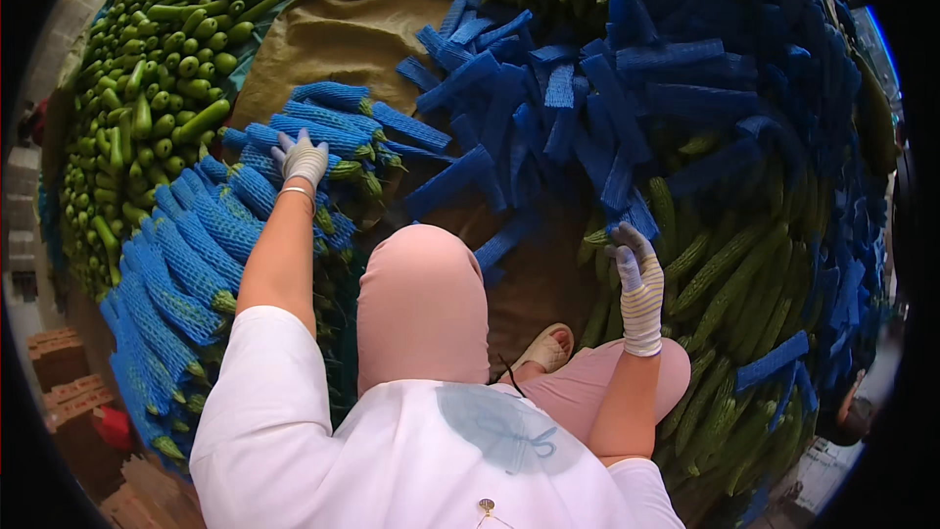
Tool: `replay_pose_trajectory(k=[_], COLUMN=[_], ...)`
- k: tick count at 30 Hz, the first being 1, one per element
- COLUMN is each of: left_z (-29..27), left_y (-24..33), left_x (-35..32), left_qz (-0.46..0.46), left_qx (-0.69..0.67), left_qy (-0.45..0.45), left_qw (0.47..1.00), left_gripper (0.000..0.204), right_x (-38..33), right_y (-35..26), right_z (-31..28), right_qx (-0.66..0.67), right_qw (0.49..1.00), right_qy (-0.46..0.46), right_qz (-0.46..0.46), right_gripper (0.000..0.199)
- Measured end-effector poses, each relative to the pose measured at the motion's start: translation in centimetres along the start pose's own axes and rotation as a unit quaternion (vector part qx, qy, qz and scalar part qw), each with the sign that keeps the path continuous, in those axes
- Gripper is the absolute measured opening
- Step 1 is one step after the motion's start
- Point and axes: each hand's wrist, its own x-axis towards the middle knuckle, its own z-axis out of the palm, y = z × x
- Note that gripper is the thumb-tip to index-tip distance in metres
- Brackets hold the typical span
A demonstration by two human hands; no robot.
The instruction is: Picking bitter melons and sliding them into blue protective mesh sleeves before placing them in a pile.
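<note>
My left hand (pixel 304 159), in a white-grey glove, lies with fingers spread on a stack of long green gourds in blue foam-net sleeves (pixel 328 127). Their ridged green tips point right. On the right, my gloved right hand (pixel 639 284) is raised above my bent knee, fingers stretched upward and thumb apart. Its fingertips are at a loose blue net sleeve (pixel 641 214); whether they touch it I cannot tell. Close to the thumb is the tip of a bare green gourd (pixel 597 236). Ridged bare gourds, which look like bitter melons (pixel 725 269), lie heaped beside this hand.
Loose blue net sleeves (pixel 563 88) are scattered ahead over brown sheeting (pixel 333 44). More sleeved gourds (pixel 186 264) are stacked along my left arm. Smooth green gourds (pixel 147 122) are heaped at the far left. Brown boxes (pixel 73 397) stand at lower left.
</note>
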Motion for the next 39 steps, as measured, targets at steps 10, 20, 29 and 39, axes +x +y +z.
replay_pose_trajectory(k=[10, 20, 29, 39], left_z=[-12.3, -5.3, -5.4, -6.5], left_y=[14.4, 19.2, 23.5, 21.4], left_x=[-19.1, -30.4, -26.5, -29.4], left_qz=[0.476, 0.684, 0.406, 0.336], left_qx=[-0.449, -0.044, -0.623, -0.536], left_qy=[-0.212, -0.334, -0.271, -0.583], left_qw=[0.726, 0.647, 0.611, 0.51], left_gripper=[0.042, 0.049, 0.041, 0.016], right_x=[7.1, 20.6, 8.6, 2.5], right_y=[0.0, 0.4, -5.9, -4.8], right_z=[-12.1, -18.2, -4.2, -0.9], right_qx=[-0.287, -0.377, -0.041, -0.236], right_qw=[0.949, 0.876, 0.981, 0.905], right_qy=[0.128, 0.278, -0.031, 0.008], right_qz=[0.01, -0.114, -0.187, -0.353], right_gripper=[0.055, 0.05, 0.017, 0.031])
